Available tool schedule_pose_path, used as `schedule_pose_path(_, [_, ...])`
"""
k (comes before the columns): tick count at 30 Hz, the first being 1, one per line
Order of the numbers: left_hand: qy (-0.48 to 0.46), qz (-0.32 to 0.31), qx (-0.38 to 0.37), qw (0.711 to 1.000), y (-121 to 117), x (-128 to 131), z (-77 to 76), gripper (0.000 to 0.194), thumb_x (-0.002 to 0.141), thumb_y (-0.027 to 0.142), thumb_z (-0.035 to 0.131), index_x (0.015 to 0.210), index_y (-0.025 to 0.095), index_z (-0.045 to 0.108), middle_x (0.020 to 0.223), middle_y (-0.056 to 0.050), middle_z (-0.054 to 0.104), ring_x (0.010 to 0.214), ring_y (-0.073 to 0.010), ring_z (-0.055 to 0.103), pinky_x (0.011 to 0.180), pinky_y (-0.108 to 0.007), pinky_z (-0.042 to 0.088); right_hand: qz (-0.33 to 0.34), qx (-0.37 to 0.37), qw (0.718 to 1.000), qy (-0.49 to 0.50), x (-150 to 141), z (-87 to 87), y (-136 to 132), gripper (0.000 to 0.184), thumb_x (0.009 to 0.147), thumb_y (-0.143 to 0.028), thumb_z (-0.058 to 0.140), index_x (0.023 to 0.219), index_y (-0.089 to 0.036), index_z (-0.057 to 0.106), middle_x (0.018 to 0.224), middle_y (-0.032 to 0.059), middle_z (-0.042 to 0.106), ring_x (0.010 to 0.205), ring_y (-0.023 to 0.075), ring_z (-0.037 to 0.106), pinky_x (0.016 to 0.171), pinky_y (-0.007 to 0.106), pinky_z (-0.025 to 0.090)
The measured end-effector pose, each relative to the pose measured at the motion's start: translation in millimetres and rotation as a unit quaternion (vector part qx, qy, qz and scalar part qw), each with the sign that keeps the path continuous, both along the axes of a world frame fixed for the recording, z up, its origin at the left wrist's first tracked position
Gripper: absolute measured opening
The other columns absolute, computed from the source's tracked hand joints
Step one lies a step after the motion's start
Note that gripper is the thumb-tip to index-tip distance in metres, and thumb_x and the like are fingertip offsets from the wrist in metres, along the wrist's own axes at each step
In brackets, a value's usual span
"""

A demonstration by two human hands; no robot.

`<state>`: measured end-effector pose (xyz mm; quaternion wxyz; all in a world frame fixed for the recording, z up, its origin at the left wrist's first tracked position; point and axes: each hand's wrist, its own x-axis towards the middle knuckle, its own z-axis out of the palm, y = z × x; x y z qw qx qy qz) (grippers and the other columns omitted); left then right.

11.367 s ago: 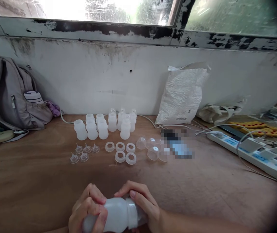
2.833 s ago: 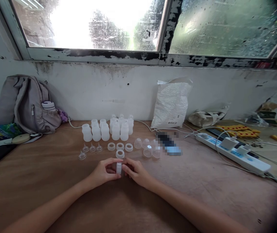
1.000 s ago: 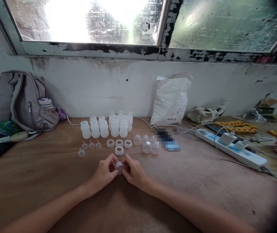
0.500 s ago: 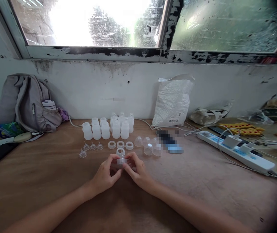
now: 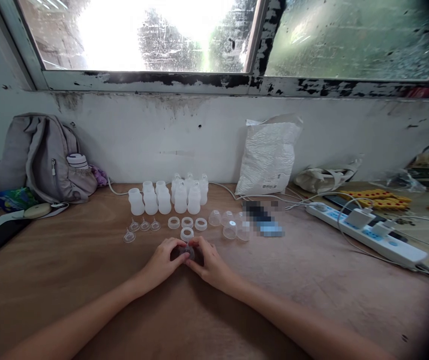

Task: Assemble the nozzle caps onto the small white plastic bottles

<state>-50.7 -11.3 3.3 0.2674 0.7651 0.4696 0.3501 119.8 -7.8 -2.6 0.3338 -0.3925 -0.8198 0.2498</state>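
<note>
My left hand (image 5: 168, 257) and my right hand (image 5: 206, 260) meet over the tabletop, their fingers closed round a small clear baby bottle nipple (image 5: 187, 251). Its lower part is partly covered by my thumbs, and I cannot tell whether a ring is fitted on it. Just beyond my fingertips lies a white collar ring (image 5: 187, 229), with a row of several more rings (image 5: 173, 218) behind. Several clear nipples (image 5: 144, 226) stand to the left. Clear dome caps (image 5: 230, 230) sit to the right.
White baby bottles (image 5: 150, 204) stand in rows at the back, some topped with nipples (image 5: 194, 185). A backpack (image 5: 45, 160) leans at left. Toward the right are a white padded bag (image 5: 267, 160), a blurred-out item (image 5: 267, 222) and a power strip (image 5: 405, 252) with cables.
The clear piece has tipped in my fingers; its ridged side, visible before, is now mostly hidden. Both hands have drawn slightly closer together.
</note>
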Motion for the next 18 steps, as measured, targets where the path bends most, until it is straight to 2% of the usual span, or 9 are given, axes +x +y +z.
schedule_pose_path(6, [0.023, 0.0, 0.027, 0.999, -4, 1, -0.6, 0.015, 0.077, 0.026, 0.052, 0.09, 0.02, 0.058, 0.09, -0.005, 0.06, 0.086, -0.019, 0.052, 0.077, -0.031, 0.04, 0.005, 0.001, 1.0, 0.01, -1, -5.9, 3, 0.035, 0.073, -0.02, 0.057, 0.103, -0.021, 0.039, 0.103, 0.0059, 0.056, 0.097, 0.0193, 0.052, 0.084, 0.038, 0.035])
schedule_pose_path(9, [0.075, -0.005, 0.068, 0.995, 1, -5, 8.4, 0.015, 0.078, 0.03, 0.05, 0.085, 0.021, 0.06, 0.085, -0.004, 0.063, 0.084, -0.0189, 0.053, 0.077, -0.03, 0.04, -0.008, -0.013, 1.0, 0.01, 0, -5.1, 4, 0.034, 0.071, -0.02, 0.06, 0.1, -0.02, 0.042, 0.1, 0.0053, 0.056, 0.093, 0.019, 0.052, 0.083, 0.037, 0.036])
schedule_pose_path(11, [0.127, 0.028, 0.105, 0.986, 12, -15, 26.2, 0.02, 0.081, 0.034, 0.046, 0.077, 0.021, 0.06, 0.075, -0.002, 0.064, 0.075, -0.0175, 0.055, 0.075, -0.029, 0.039, -0.019, -0.027, 0.999, 0.015, 0, -3.4, 3, 0.033, 0.07, -0.02, 0.06, 0.098, -0.02, 0.043, 0.098, 0.0053, 0.056, 0.09, 0.0187, 0.053, 0.082, 0.037, 0.037])
schedule_pose_path(12, [0.135, 0.072, 0.134, 0.979, 21, -21, 38.8, 0.023, 0.081, 0.036, 0.044, 0.075, 0.02, 0.06, 0.071, -0.002, 0.063, 0.072, -0.0173, 0.055, 0.072, -0.028, 0.039, -0.021, -0.031, 0.999, 0.018, 1, -2.7, 3, 0.033, 0.07, -0.02, 0.06, 0.098, -0.02, 0.043, 0.097, 0.0053, 0.056, 0.089, 0.0186, 0.053, 0.082, 0.036, 0.038])
schedule_pose_path(15, [0.183, 0.161, 0.212, 0.947, 56, -40, 84.2, 0.028, 0.084, 0.036, 0.038, 0.079, 0.018, 0.059, 0.07, -0.002, 0.063, 0.066, -0.0157, 0.055, 0.067, -0.027, 0.039, -0.013, -0.027, 0.999, 0.02, 2, -3.4, 2, 0.033, 0.07, -0.018, 0.059, 0.099, -0.02, 0.043, 0.098, 0.0053, 0.056, 0.091, 0.0185, 0.052, 0.082, 0.036, 0.038])
schedule_pose_path(18, [0.315, 0.185, 0.261, 0.894, 98, -52, 121.5, 0.026, 0.085, 0.026, 0.036, 0.087, 0.016, 0.059, 0.085, -0.007, 0.064, 0.082, -0.0208, 0.055, 0.077, -0.033, 0.036, -0.009, -0.017, 1.0, 0.022, 3, -7.7, 3, 0.035, 0.071, -0.017, 0.057, 0.103, -0.021, 0.041, 0.1, 0.0056, 0.055, 0.093, 0.0186, 0.052, 0.084, 0.036, 0.037])
